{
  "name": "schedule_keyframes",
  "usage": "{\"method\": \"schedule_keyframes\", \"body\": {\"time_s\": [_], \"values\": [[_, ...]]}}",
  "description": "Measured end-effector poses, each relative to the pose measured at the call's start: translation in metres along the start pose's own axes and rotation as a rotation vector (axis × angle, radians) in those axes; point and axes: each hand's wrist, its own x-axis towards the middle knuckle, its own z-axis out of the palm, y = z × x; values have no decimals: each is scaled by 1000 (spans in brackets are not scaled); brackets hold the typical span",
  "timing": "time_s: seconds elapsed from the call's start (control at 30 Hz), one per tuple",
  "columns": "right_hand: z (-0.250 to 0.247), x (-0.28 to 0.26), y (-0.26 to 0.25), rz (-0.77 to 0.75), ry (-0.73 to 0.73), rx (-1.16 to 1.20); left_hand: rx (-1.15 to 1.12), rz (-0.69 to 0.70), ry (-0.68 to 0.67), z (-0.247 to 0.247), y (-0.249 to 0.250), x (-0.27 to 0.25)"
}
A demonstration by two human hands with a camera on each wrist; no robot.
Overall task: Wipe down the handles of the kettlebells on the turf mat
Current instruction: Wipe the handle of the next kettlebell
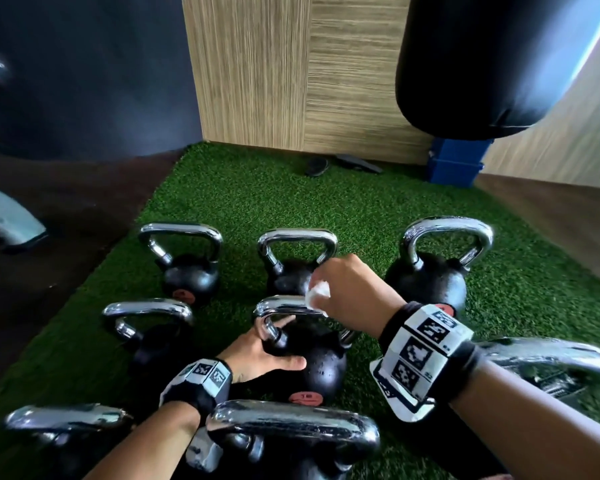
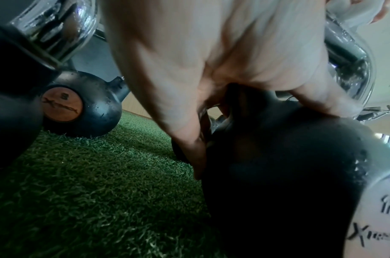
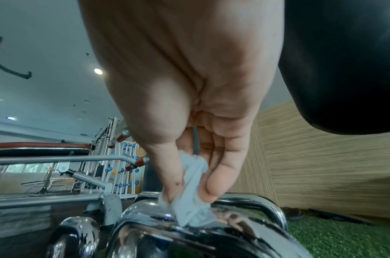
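Note:
Several black kettlebells with chrome handles stand in rows on the green turf mat [image 1: 326, 206]. My right hand [image 1: 329, 289] pinches a small white cloth [image 1: 317, 294] and presses it onto the top of the middle kettlebell's handle [image 1: 281, 306]. The right wrist view shows the cloth [image 3: 189, 213] held between thumb and fingers [image 3: 211, 185] against the chrome bar [image 3: 244, 227]. My left hand [image 1: 271, 348] grips that kettlebell [image 1: 319, 365], fingers round the handle's left leg, thumb on the black body. In the left wrist view the body [image 2: 278, 165] fills the lower right.
A black punching bag [image 1: 492, 64] hangs at upper right above a blue block [image 1: 454, 164]. Dark sandals [image 1: 340, 164] lie by the wood wall [image 1: 257, 64]. Kettlebell handles crowd my forearms in front [image 1: 291, 424] and at right [image 1: 548, 355]. Dark floor [image 1: 49, 220] borders the turf's left.

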Motion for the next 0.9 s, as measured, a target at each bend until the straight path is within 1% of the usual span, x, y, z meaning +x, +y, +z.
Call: {"method": "schedule_keyframes", "body": {"time_s": [0.07,0.23,0.4,0.47,0.6,0.77,0.9], "values": [[2,-2,0,25,2,-8,-5,0,2,0,0,0],[-2,-13,16,132,70,-37,-3,5,2,0,0,-2],[4,-12,12,98,68,-69,6,-6,12,1,-3,1],[5,-16,18,121,81,-64,5,-12,12,2,-4,1],[6,-24,36,215,120,-45,1,-32,5,2,-3,2],[12,-21,36,214,134,-47,-2,-21,1,0,1,-1],[13,-27,49,331,105,-21,-3,-30,-5,-1,4,-4]]}}
